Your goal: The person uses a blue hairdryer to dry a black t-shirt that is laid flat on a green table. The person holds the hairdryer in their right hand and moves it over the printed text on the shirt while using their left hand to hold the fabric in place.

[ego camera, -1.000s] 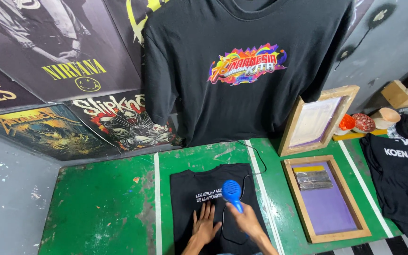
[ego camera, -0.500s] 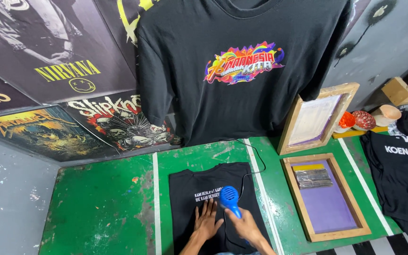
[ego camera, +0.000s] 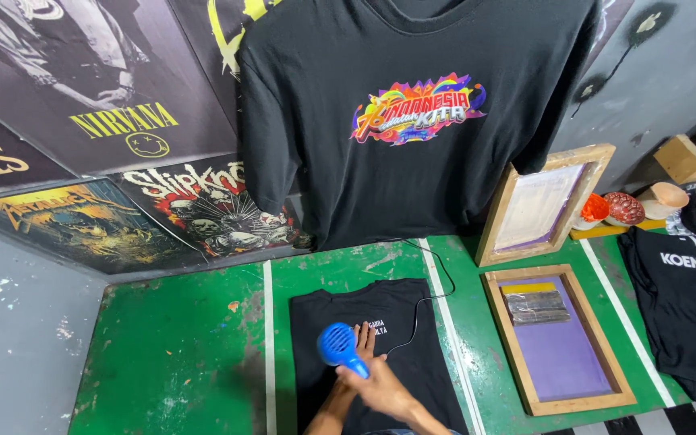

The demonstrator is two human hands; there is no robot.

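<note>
Right now we are working at the green table [ego camera: 179, 362] with both hands low in the view. Our right hand [ego camera: 384, 391] is gripping the handle of a blue hair dryer [ego camera: 337, 346], its fingers closed around it, and the round blue head is pointing down just above the black shirt [ego camera: 412, 322] that is lying flat on the table between two white lines. Our left hand [ego camera: 362, 340] is resting open and flat on that shirt, fingers stretched out and touching the cloth just beside the small white print, right next to the dryer's head. A thin black cord [ego camera: 422, 302] is running from the dryer across the shirt and up toward the wall. To the right, well apart from our hands, a wooden frame with a purple screen [ego camera: 557, 342] is lying flat on the table, and a second wooden frame [ego camera: 543, 205] is leaning upright against the wall behind it. Another black shirt with a bright, many-coloured print [ego camera: 416, 109] is hanging on the wall above, beside several dark posters [ego camera: 106, 121]. At the far right edge, one more black shirt with white lettering [ego camera: 686, 298] is lying spread out.
</note>
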